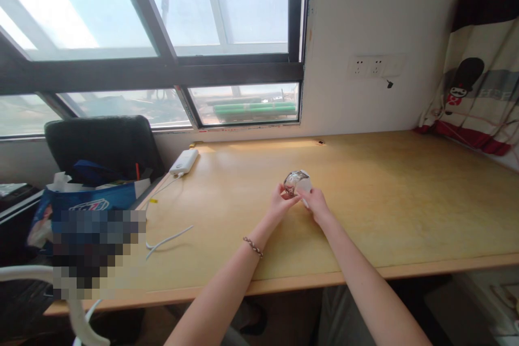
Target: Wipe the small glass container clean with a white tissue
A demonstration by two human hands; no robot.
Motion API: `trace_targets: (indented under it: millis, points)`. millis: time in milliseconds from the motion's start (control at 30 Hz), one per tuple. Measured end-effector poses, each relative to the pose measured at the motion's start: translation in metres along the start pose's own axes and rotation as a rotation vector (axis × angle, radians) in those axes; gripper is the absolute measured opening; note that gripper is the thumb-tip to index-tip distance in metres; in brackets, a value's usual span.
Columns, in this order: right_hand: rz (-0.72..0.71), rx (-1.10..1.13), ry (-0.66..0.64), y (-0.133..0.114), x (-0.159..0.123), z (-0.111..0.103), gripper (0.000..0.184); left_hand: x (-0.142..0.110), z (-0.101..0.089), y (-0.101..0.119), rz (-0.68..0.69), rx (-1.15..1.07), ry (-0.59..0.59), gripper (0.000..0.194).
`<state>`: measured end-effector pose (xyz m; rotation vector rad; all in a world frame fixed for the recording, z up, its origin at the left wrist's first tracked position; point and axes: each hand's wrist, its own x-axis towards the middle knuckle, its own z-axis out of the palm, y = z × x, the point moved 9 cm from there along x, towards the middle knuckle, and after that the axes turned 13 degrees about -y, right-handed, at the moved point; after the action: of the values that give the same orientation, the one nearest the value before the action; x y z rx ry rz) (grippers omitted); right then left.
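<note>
Over the middle of the wooden table, both hands meet around a small shiny silver-and-brown rounded object (292,179), whose kind I cannot make out. Its surface reflects light. A white piece (304,186) lies against its right side; whether it is part of the object or separate is unclear. My left hand (280,202), with a braided bracelet on the wrist, grips the shiny object from the left, fingers curled. From the right, my right hand (318,204) is closed on the white piece, its fingertips close to my left fingers. Parts of both things are hidden behind the fingers.
A white power bank (184,162) with white cables lies at the left of the table (405,200). Beyond that edge stand a dark chair (101,138) and a blue bag (93,194). A window, wall sockets (368,66) and a patterned curtain (478,65) border the table.
</note>
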<state>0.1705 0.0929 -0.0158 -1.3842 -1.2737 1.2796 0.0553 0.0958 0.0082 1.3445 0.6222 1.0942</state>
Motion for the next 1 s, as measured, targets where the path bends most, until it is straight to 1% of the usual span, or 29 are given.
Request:
trace_targets:
  millis: [67, 133, 233, 333, 400, 467, 500, 533, 600, 667, 767, 867, 933, 1000]
  points:
    - [0.001, -0.195, 0.147, -0.007, -0.004, -0.015, 0.029, 0.0, 0.0, -0.002, -0.05, 0.014, -0.002, 0.041]
    - [-0.053, -0.391, 0.292, -0.021, -0.012, -0.028, 0.03, 0.0, 0.001, -0.003, -0.096, 0.034, -0.025, 0.036]
    - [-0.19, -0.533, 0.402, -0.041, -0.024, -0.035, 0.032, 0.0, 0.001, -0.006, -0.163, 0.014, -0.056, 0.033]
    - [-0.305, -0.543, 0.482, -0.052, -0.034, -0.041, 0.029, -0.001, -0.002, -0.014, -0.222, -0.093, -0.031, 0.033]
    - [-0.369, -0.504, 0.579, -0.058, -0.042, -0.049, 0.026, -0.001, -0.005, -0.018, -0.23, -0.175, -0.002, 0.034]
    - [-0.451, -0.463, 0.663, -0.064, -0.05, -0.055, 0.019, 0.0, -0.007, -0.023, -0.234, -0.229, 0.037, 0.035]
    - [-0.498, -0.45, 0.685, -0.067, -0.053, -0.056, 0.019, 0.0, -0.009, -0.026, -0.241, -0.246, 0.057, 0.036]
    - [-0.544, -0.441, 0.694, -0.07, -0.056, -0.055, 0.024, 0.0, -0.01, -0.028, -0.247, -0.256, 0.076, 0.036]
    - [-0.62, -0.434, 0.682, -0.075, -0.059, -0.052, 0.036, 0.0, -0.013, -0.029, -0.243, -0.26, 0.101, 0.036]
    - [-0.667, -0.444, 0.629, -0.079, -0.06, -0.045, 0.04, 0.0, -0.013, -0.026, -0.214, -0.24, 0.1, 0.035]
    - [-0.677, -0.484, 0.532, -0.079, -0.056, -0.032, 0.032, -0.001, -0.01, -0.019, -0.187, -0.171, 0.061, 0.035]
    - [-0.661, -0.594, 0.406, -0.079, -0.05, -0.013, 0.024, -0.003, -0.006, -0.013, -0.187, -0.111, 0.042, 0.036]
    - [-0.666, -0.7, 0.3, -0.08, -0.048, 0.002, 0.022, -0.003, -0.005, -0.009, -0.174, -0.098, 0.054, 0.036]
    - [-0.682, -0.776, 0.218, -0.082, -0.049, 0.015, 0.025, -0.004, -0.008, -0.007, -0.158, -0.103, 0.089, 0.036]
